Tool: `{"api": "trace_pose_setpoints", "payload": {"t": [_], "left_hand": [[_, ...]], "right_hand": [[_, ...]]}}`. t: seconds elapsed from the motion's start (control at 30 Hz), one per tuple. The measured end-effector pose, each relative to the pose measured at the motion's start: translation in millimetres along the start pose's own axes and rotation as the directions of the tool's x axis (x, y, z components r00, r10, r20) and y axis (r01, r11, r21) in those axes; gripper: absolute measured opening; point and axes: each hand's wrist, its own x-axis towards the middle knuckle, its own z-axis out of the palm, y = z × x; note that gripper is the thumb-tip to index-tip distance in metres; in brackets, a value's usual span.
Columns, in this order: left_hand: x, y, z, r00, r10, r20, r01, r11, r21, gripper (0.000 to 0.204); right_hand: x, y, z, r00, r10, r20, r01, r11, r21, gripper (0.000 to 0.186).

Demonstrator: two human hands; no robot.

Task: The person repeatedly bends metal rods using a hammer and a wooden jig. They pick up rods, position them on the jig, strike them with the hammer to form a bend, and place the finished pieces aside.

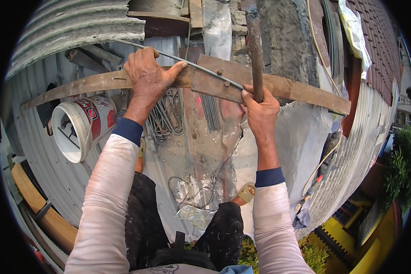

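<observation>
I am pressing my left hand [147, 75] down on a thin steel rod [201, 68], fingers wrapped over it and over the plank [91, 84] beneath, so that grip is clenched on rod and plank together. The rod is lying across a brown plate [214, 82] fixed to the plank, running between two pegs [223, 77] that are standing up from the plate. My right hand [260, 107] is closed around a rusty pipe [255, 45], which is rising upright from my fist and crossing in front of the rough concrete column [285, 41] behind. The pipe's lower end is sitting at the rod, just beside the pegs; I cannot tell whether it is slipped over the rod. Below the plank, bent stirrups [166, 116] are hanging in a bunch, near straight bars [210, 112]. A white bucket [77, 128] is lying on its side on the corrugated sheet [55, 173] to my left. Loose wire [187, 192] is curling on the ground between my legs, beside my sandal [245, 192].
</observation>
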Motion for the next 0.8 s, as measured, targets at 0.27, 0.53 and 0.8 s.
{"api": "trace_pose_setpoints", "payload": {"t": [0.27, 0.53, 0.8], "left_hand": [[8, 56, 49, 0.827, -0.562, 0.017, 0.558, 0.817, -0.147, 0.066], [10, 65, 66, 0.813, -0.555, -0.172, 0.551, 0.831, -0.075, 0.037], [8, 64, 71, 0.817, -0.541, -0.198, 0.547, 0.837, -0.032, 0.039]], "right_hand": [[-2, 1, 1, 1.0, 0.003, -0.01, -0.003, 1.0, -0.019, 0.017], [-8, -7, -50, 0.996, -0.024, 0.082, 0.028, 0.999, -0.045, 0.025], [76, -37, -206, 0.987, 0.091, 0.131, 0.046, 0.625, -0.779, 0.071]]}}
